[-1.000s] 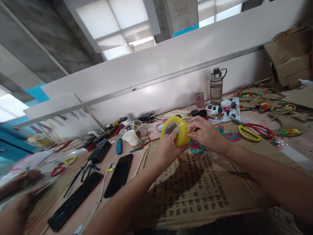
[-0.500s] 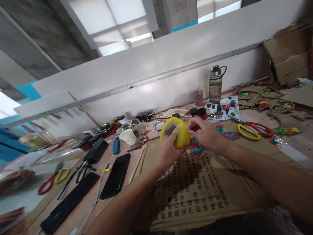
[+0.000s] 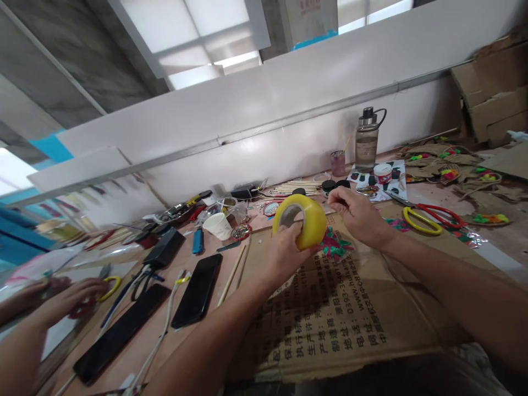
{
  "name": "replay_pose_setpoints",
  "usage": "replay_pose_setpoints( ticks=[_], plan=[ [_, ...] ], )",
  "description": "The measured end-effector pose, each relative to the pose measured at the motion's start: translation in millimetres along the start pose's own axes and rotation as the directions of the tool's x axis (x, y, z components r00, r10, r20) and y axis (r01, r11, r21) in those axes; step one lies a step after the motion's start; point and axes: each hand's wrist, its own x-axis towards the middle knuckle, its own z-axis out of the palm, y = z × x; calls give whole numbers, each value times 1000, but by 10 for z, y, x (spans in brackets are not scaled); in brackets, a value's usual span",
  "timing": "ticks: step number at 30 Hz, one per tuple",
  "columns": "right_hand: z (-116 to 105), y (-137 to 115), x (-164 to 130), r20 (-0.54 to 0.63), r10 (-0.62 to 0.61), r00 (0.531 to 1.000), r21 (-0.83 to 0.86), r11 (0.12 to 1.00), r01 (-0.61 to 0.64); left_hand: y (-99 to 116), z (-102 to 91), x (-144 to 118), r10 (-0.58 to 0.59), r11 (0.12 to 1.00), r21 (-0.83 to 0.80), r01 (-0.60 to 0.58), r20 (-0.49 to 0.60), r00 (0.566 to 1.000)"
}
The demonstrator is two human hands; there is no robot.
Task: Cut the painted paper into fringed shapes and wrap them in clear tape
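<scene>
My left hand [image 3: 284, 253] is closed around a roll of yellow packing tape [image 3: 312, 223], its fingers hooked through the core. Just right of the roll, my right hand [image 3: 358, 217] is raised with thumb and fingers pinched together. Whether a strip of tape runs from the roll to those fingertips is too faint to make out. Below the hands, a crumpled pink-and-green patterned piece [image 3: 336, 246] lies on a flattened cardboard sheet [image 3: 330, 308] with printed characters. Another bit of the same pattern [image 3: 397, 224] shows beyond my right wrist.
Scissors [image 3: 429, 217] with red and yellow handles lie at right, near a water bottle [image 3: 366, 144]. A phone [image 3: 197, 291], a paper cup [image 3: 217, 226] and a wooden stick [image 3: 231, 275] are at left. A co-worker's hand [image 3: 78, 297] reaches onto another pair of scissors.
My right hand has moved right and slightly up, away from the tape roll, still pinched. The left hand still holds the roll. At left, the co-worker's hand has reached the scissors.
</scene>
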Motion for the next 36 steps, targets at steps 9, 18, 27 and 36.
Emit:
replay_pose_setpoints(
  ticks=[9,18,27,36],
  plan=[
    [-188,206,124,-167,-8,986,-108,994,-10,-175,-188,-73,330,915,184,-359,171,928],
    [47,135,34,-29,-98,995,-6,995,98,-552,-283,-191,273,940,183,-288,105,956],
    [176,221,-71,198,64,978,84,993,-82,-633,-188,-262,117,986,78,-147,303,946],
    [238,235,-87,319,134,938,-12,990,-137,-210,-181,14,-3,985,161,-61,372,928]
  ],
)
